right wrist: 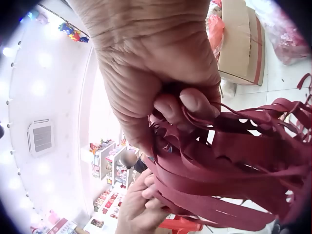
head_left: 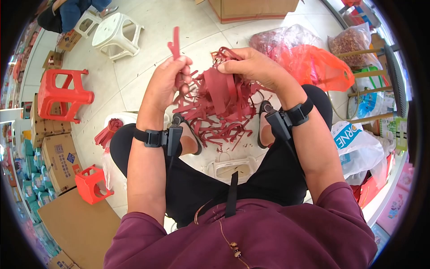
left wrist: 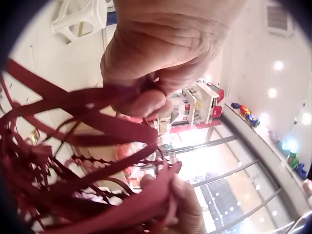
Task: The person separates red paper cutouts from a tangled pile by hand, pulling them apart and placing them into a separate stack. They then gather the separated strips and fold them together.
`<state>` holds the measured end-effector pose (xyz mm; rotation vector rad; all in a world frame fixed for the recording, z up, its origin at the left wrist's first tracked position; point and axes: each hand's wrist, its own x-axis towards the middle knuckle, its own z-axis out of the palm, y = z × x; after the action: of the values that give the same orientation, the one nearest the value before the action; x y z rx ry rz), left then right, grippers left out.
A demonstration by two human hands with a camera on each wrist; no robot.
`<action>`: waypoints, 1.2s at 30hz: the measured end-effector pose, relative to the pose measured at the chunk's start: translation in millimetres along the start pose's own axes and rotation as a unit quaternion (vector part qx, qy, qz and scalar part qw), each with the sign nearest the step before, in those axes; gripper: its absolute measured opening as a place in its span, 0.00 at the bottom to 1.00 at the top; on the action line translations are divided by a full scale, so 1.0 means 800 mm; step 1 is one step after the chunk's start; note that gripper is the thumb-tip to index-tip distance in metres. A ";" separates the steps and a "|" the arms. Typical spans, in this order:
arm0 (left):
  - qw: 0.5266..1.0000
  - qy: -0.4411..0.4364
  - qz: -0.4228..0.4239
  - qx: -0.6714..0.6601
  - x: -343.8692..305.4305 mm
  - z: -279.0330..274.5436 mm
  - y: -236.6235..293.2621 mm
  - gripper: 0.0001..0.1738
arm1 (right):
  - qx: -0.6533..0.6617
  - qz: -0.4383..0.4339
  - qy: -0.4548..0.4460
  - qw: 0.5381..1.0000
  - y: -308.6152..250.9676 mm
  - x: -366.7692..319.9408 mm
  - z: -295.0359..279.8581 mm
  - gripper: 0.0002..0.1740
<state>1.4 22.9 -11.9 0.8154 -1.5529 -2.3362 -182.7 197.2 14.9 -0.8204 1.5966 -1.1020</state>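
Nearest, a maroon shirt (head_left: 251,233) fills the low edge, and both bare forearms rise from it over the knees. The left hand (head_left: 163,85) is held up with its palm turned in. Its fingers curl round a few red strips (head_left: 215,103), and one strip end (head_left: 176,42) pokes up above the fist. The right hand (head_left: 253,67), just to its right with knuckles up, pinches the top of the same tangle between thumb and fingers. The strips hang between the hands, above the floor. On the left stand a red stool (head_left: 62,94) and, farther off, a white stool (head_left: 117,35). An orange bag (head_left: 320,67) lies right, and a box (head_left: 251,9) sits far.
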 end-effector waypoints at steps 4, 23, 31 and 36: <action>0.995 -0.065 -0.049 0.051 -0.008 0.013 0.003 0.16 | 0.047 -0.028 0.015 0.998 -0.006 -0.003 -0.015 0.14; 0.984 0.005 -0.032 0.177 0.025 -0.014 -0.062 0.14 | 0.183 -0.076 0.079 0.977 0.003 -0.002 -0.050 0.14; 0.785 0.049 0.030 0.617 0.008 -0.004 -0.056 0.26 | 0.108 -0.031 0.061 0.992 0.009 -0.001 -0.048 0.16; 0.968 -0.007 0.156 0.194 0.007 0.067 -0.054 0.25 | 0.077 -0.034 0.048 0.995 -0.001 -0.004 -0.026 0.16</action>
<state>-28.0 80.2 -37.2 0.5714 -2.0143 -1.8496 -201.7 205.0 18.6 -0.7327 1.5486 -1.3137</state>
